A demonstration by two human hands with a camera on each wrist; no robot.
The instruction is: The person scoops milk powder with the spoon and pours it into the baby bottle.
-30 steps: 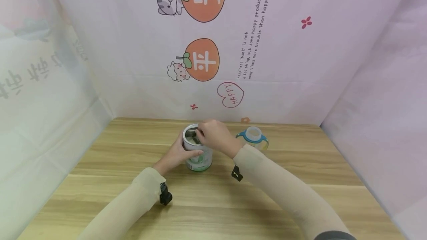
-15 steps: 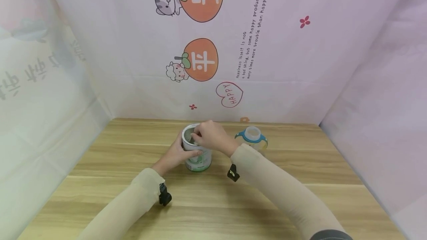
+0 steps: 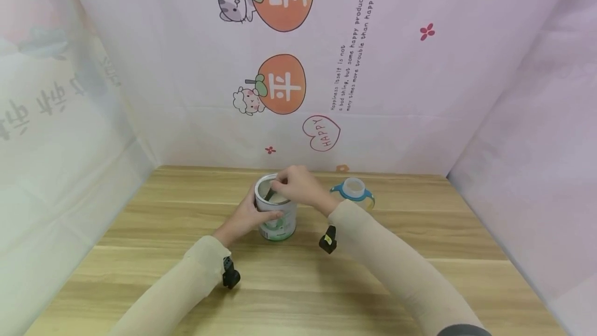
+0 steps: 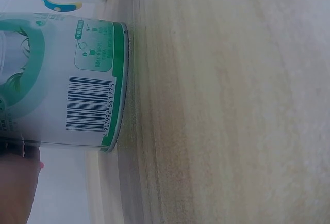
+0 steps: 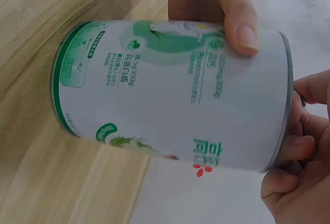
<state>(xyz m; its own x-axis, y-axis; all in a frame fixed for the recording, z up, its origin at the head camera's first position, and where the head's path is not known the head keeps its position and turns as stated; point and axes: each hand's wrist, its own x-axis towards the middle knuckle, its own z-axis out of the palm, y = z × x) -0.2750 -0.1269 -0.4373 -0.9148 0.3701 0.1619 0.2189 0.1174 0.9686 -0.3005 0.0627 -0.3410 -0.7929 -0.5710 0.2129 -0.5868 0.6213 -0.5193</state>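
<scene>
A white and green milk powder can [image 3: 280, 225] stands upright and uncovered on the wooden table. My left hand [image 3: 247, 218] grips its left side, the thumb lying across the front. At the can's mouth, my right hand [image 3: 298, 185] pinches a dark, thin spoon-like utensil [image 3: 269, 195] that slants down inside; its lower end is hard to make out. The left wrist view has the can's barcode side [image 4: 88, 104] close up. Curled fingers of the right hand [image 5: 301, 149] show at the rim in the right wrist view.
Right of the can, partly behind my right forearm, stands a lidless clear bottle [image 3: 353, 187] with blue side handles. A printed cloth [image 3: 382, 134] hangs behind the table [image 3: 280, 289], with more cloth on both sides.
The right hand has shifted slightly at the can's mouth, rising a little since half a second ago. The dark utensil now shows beneath its fingers. My left hand keeps the can in place.
</scene>
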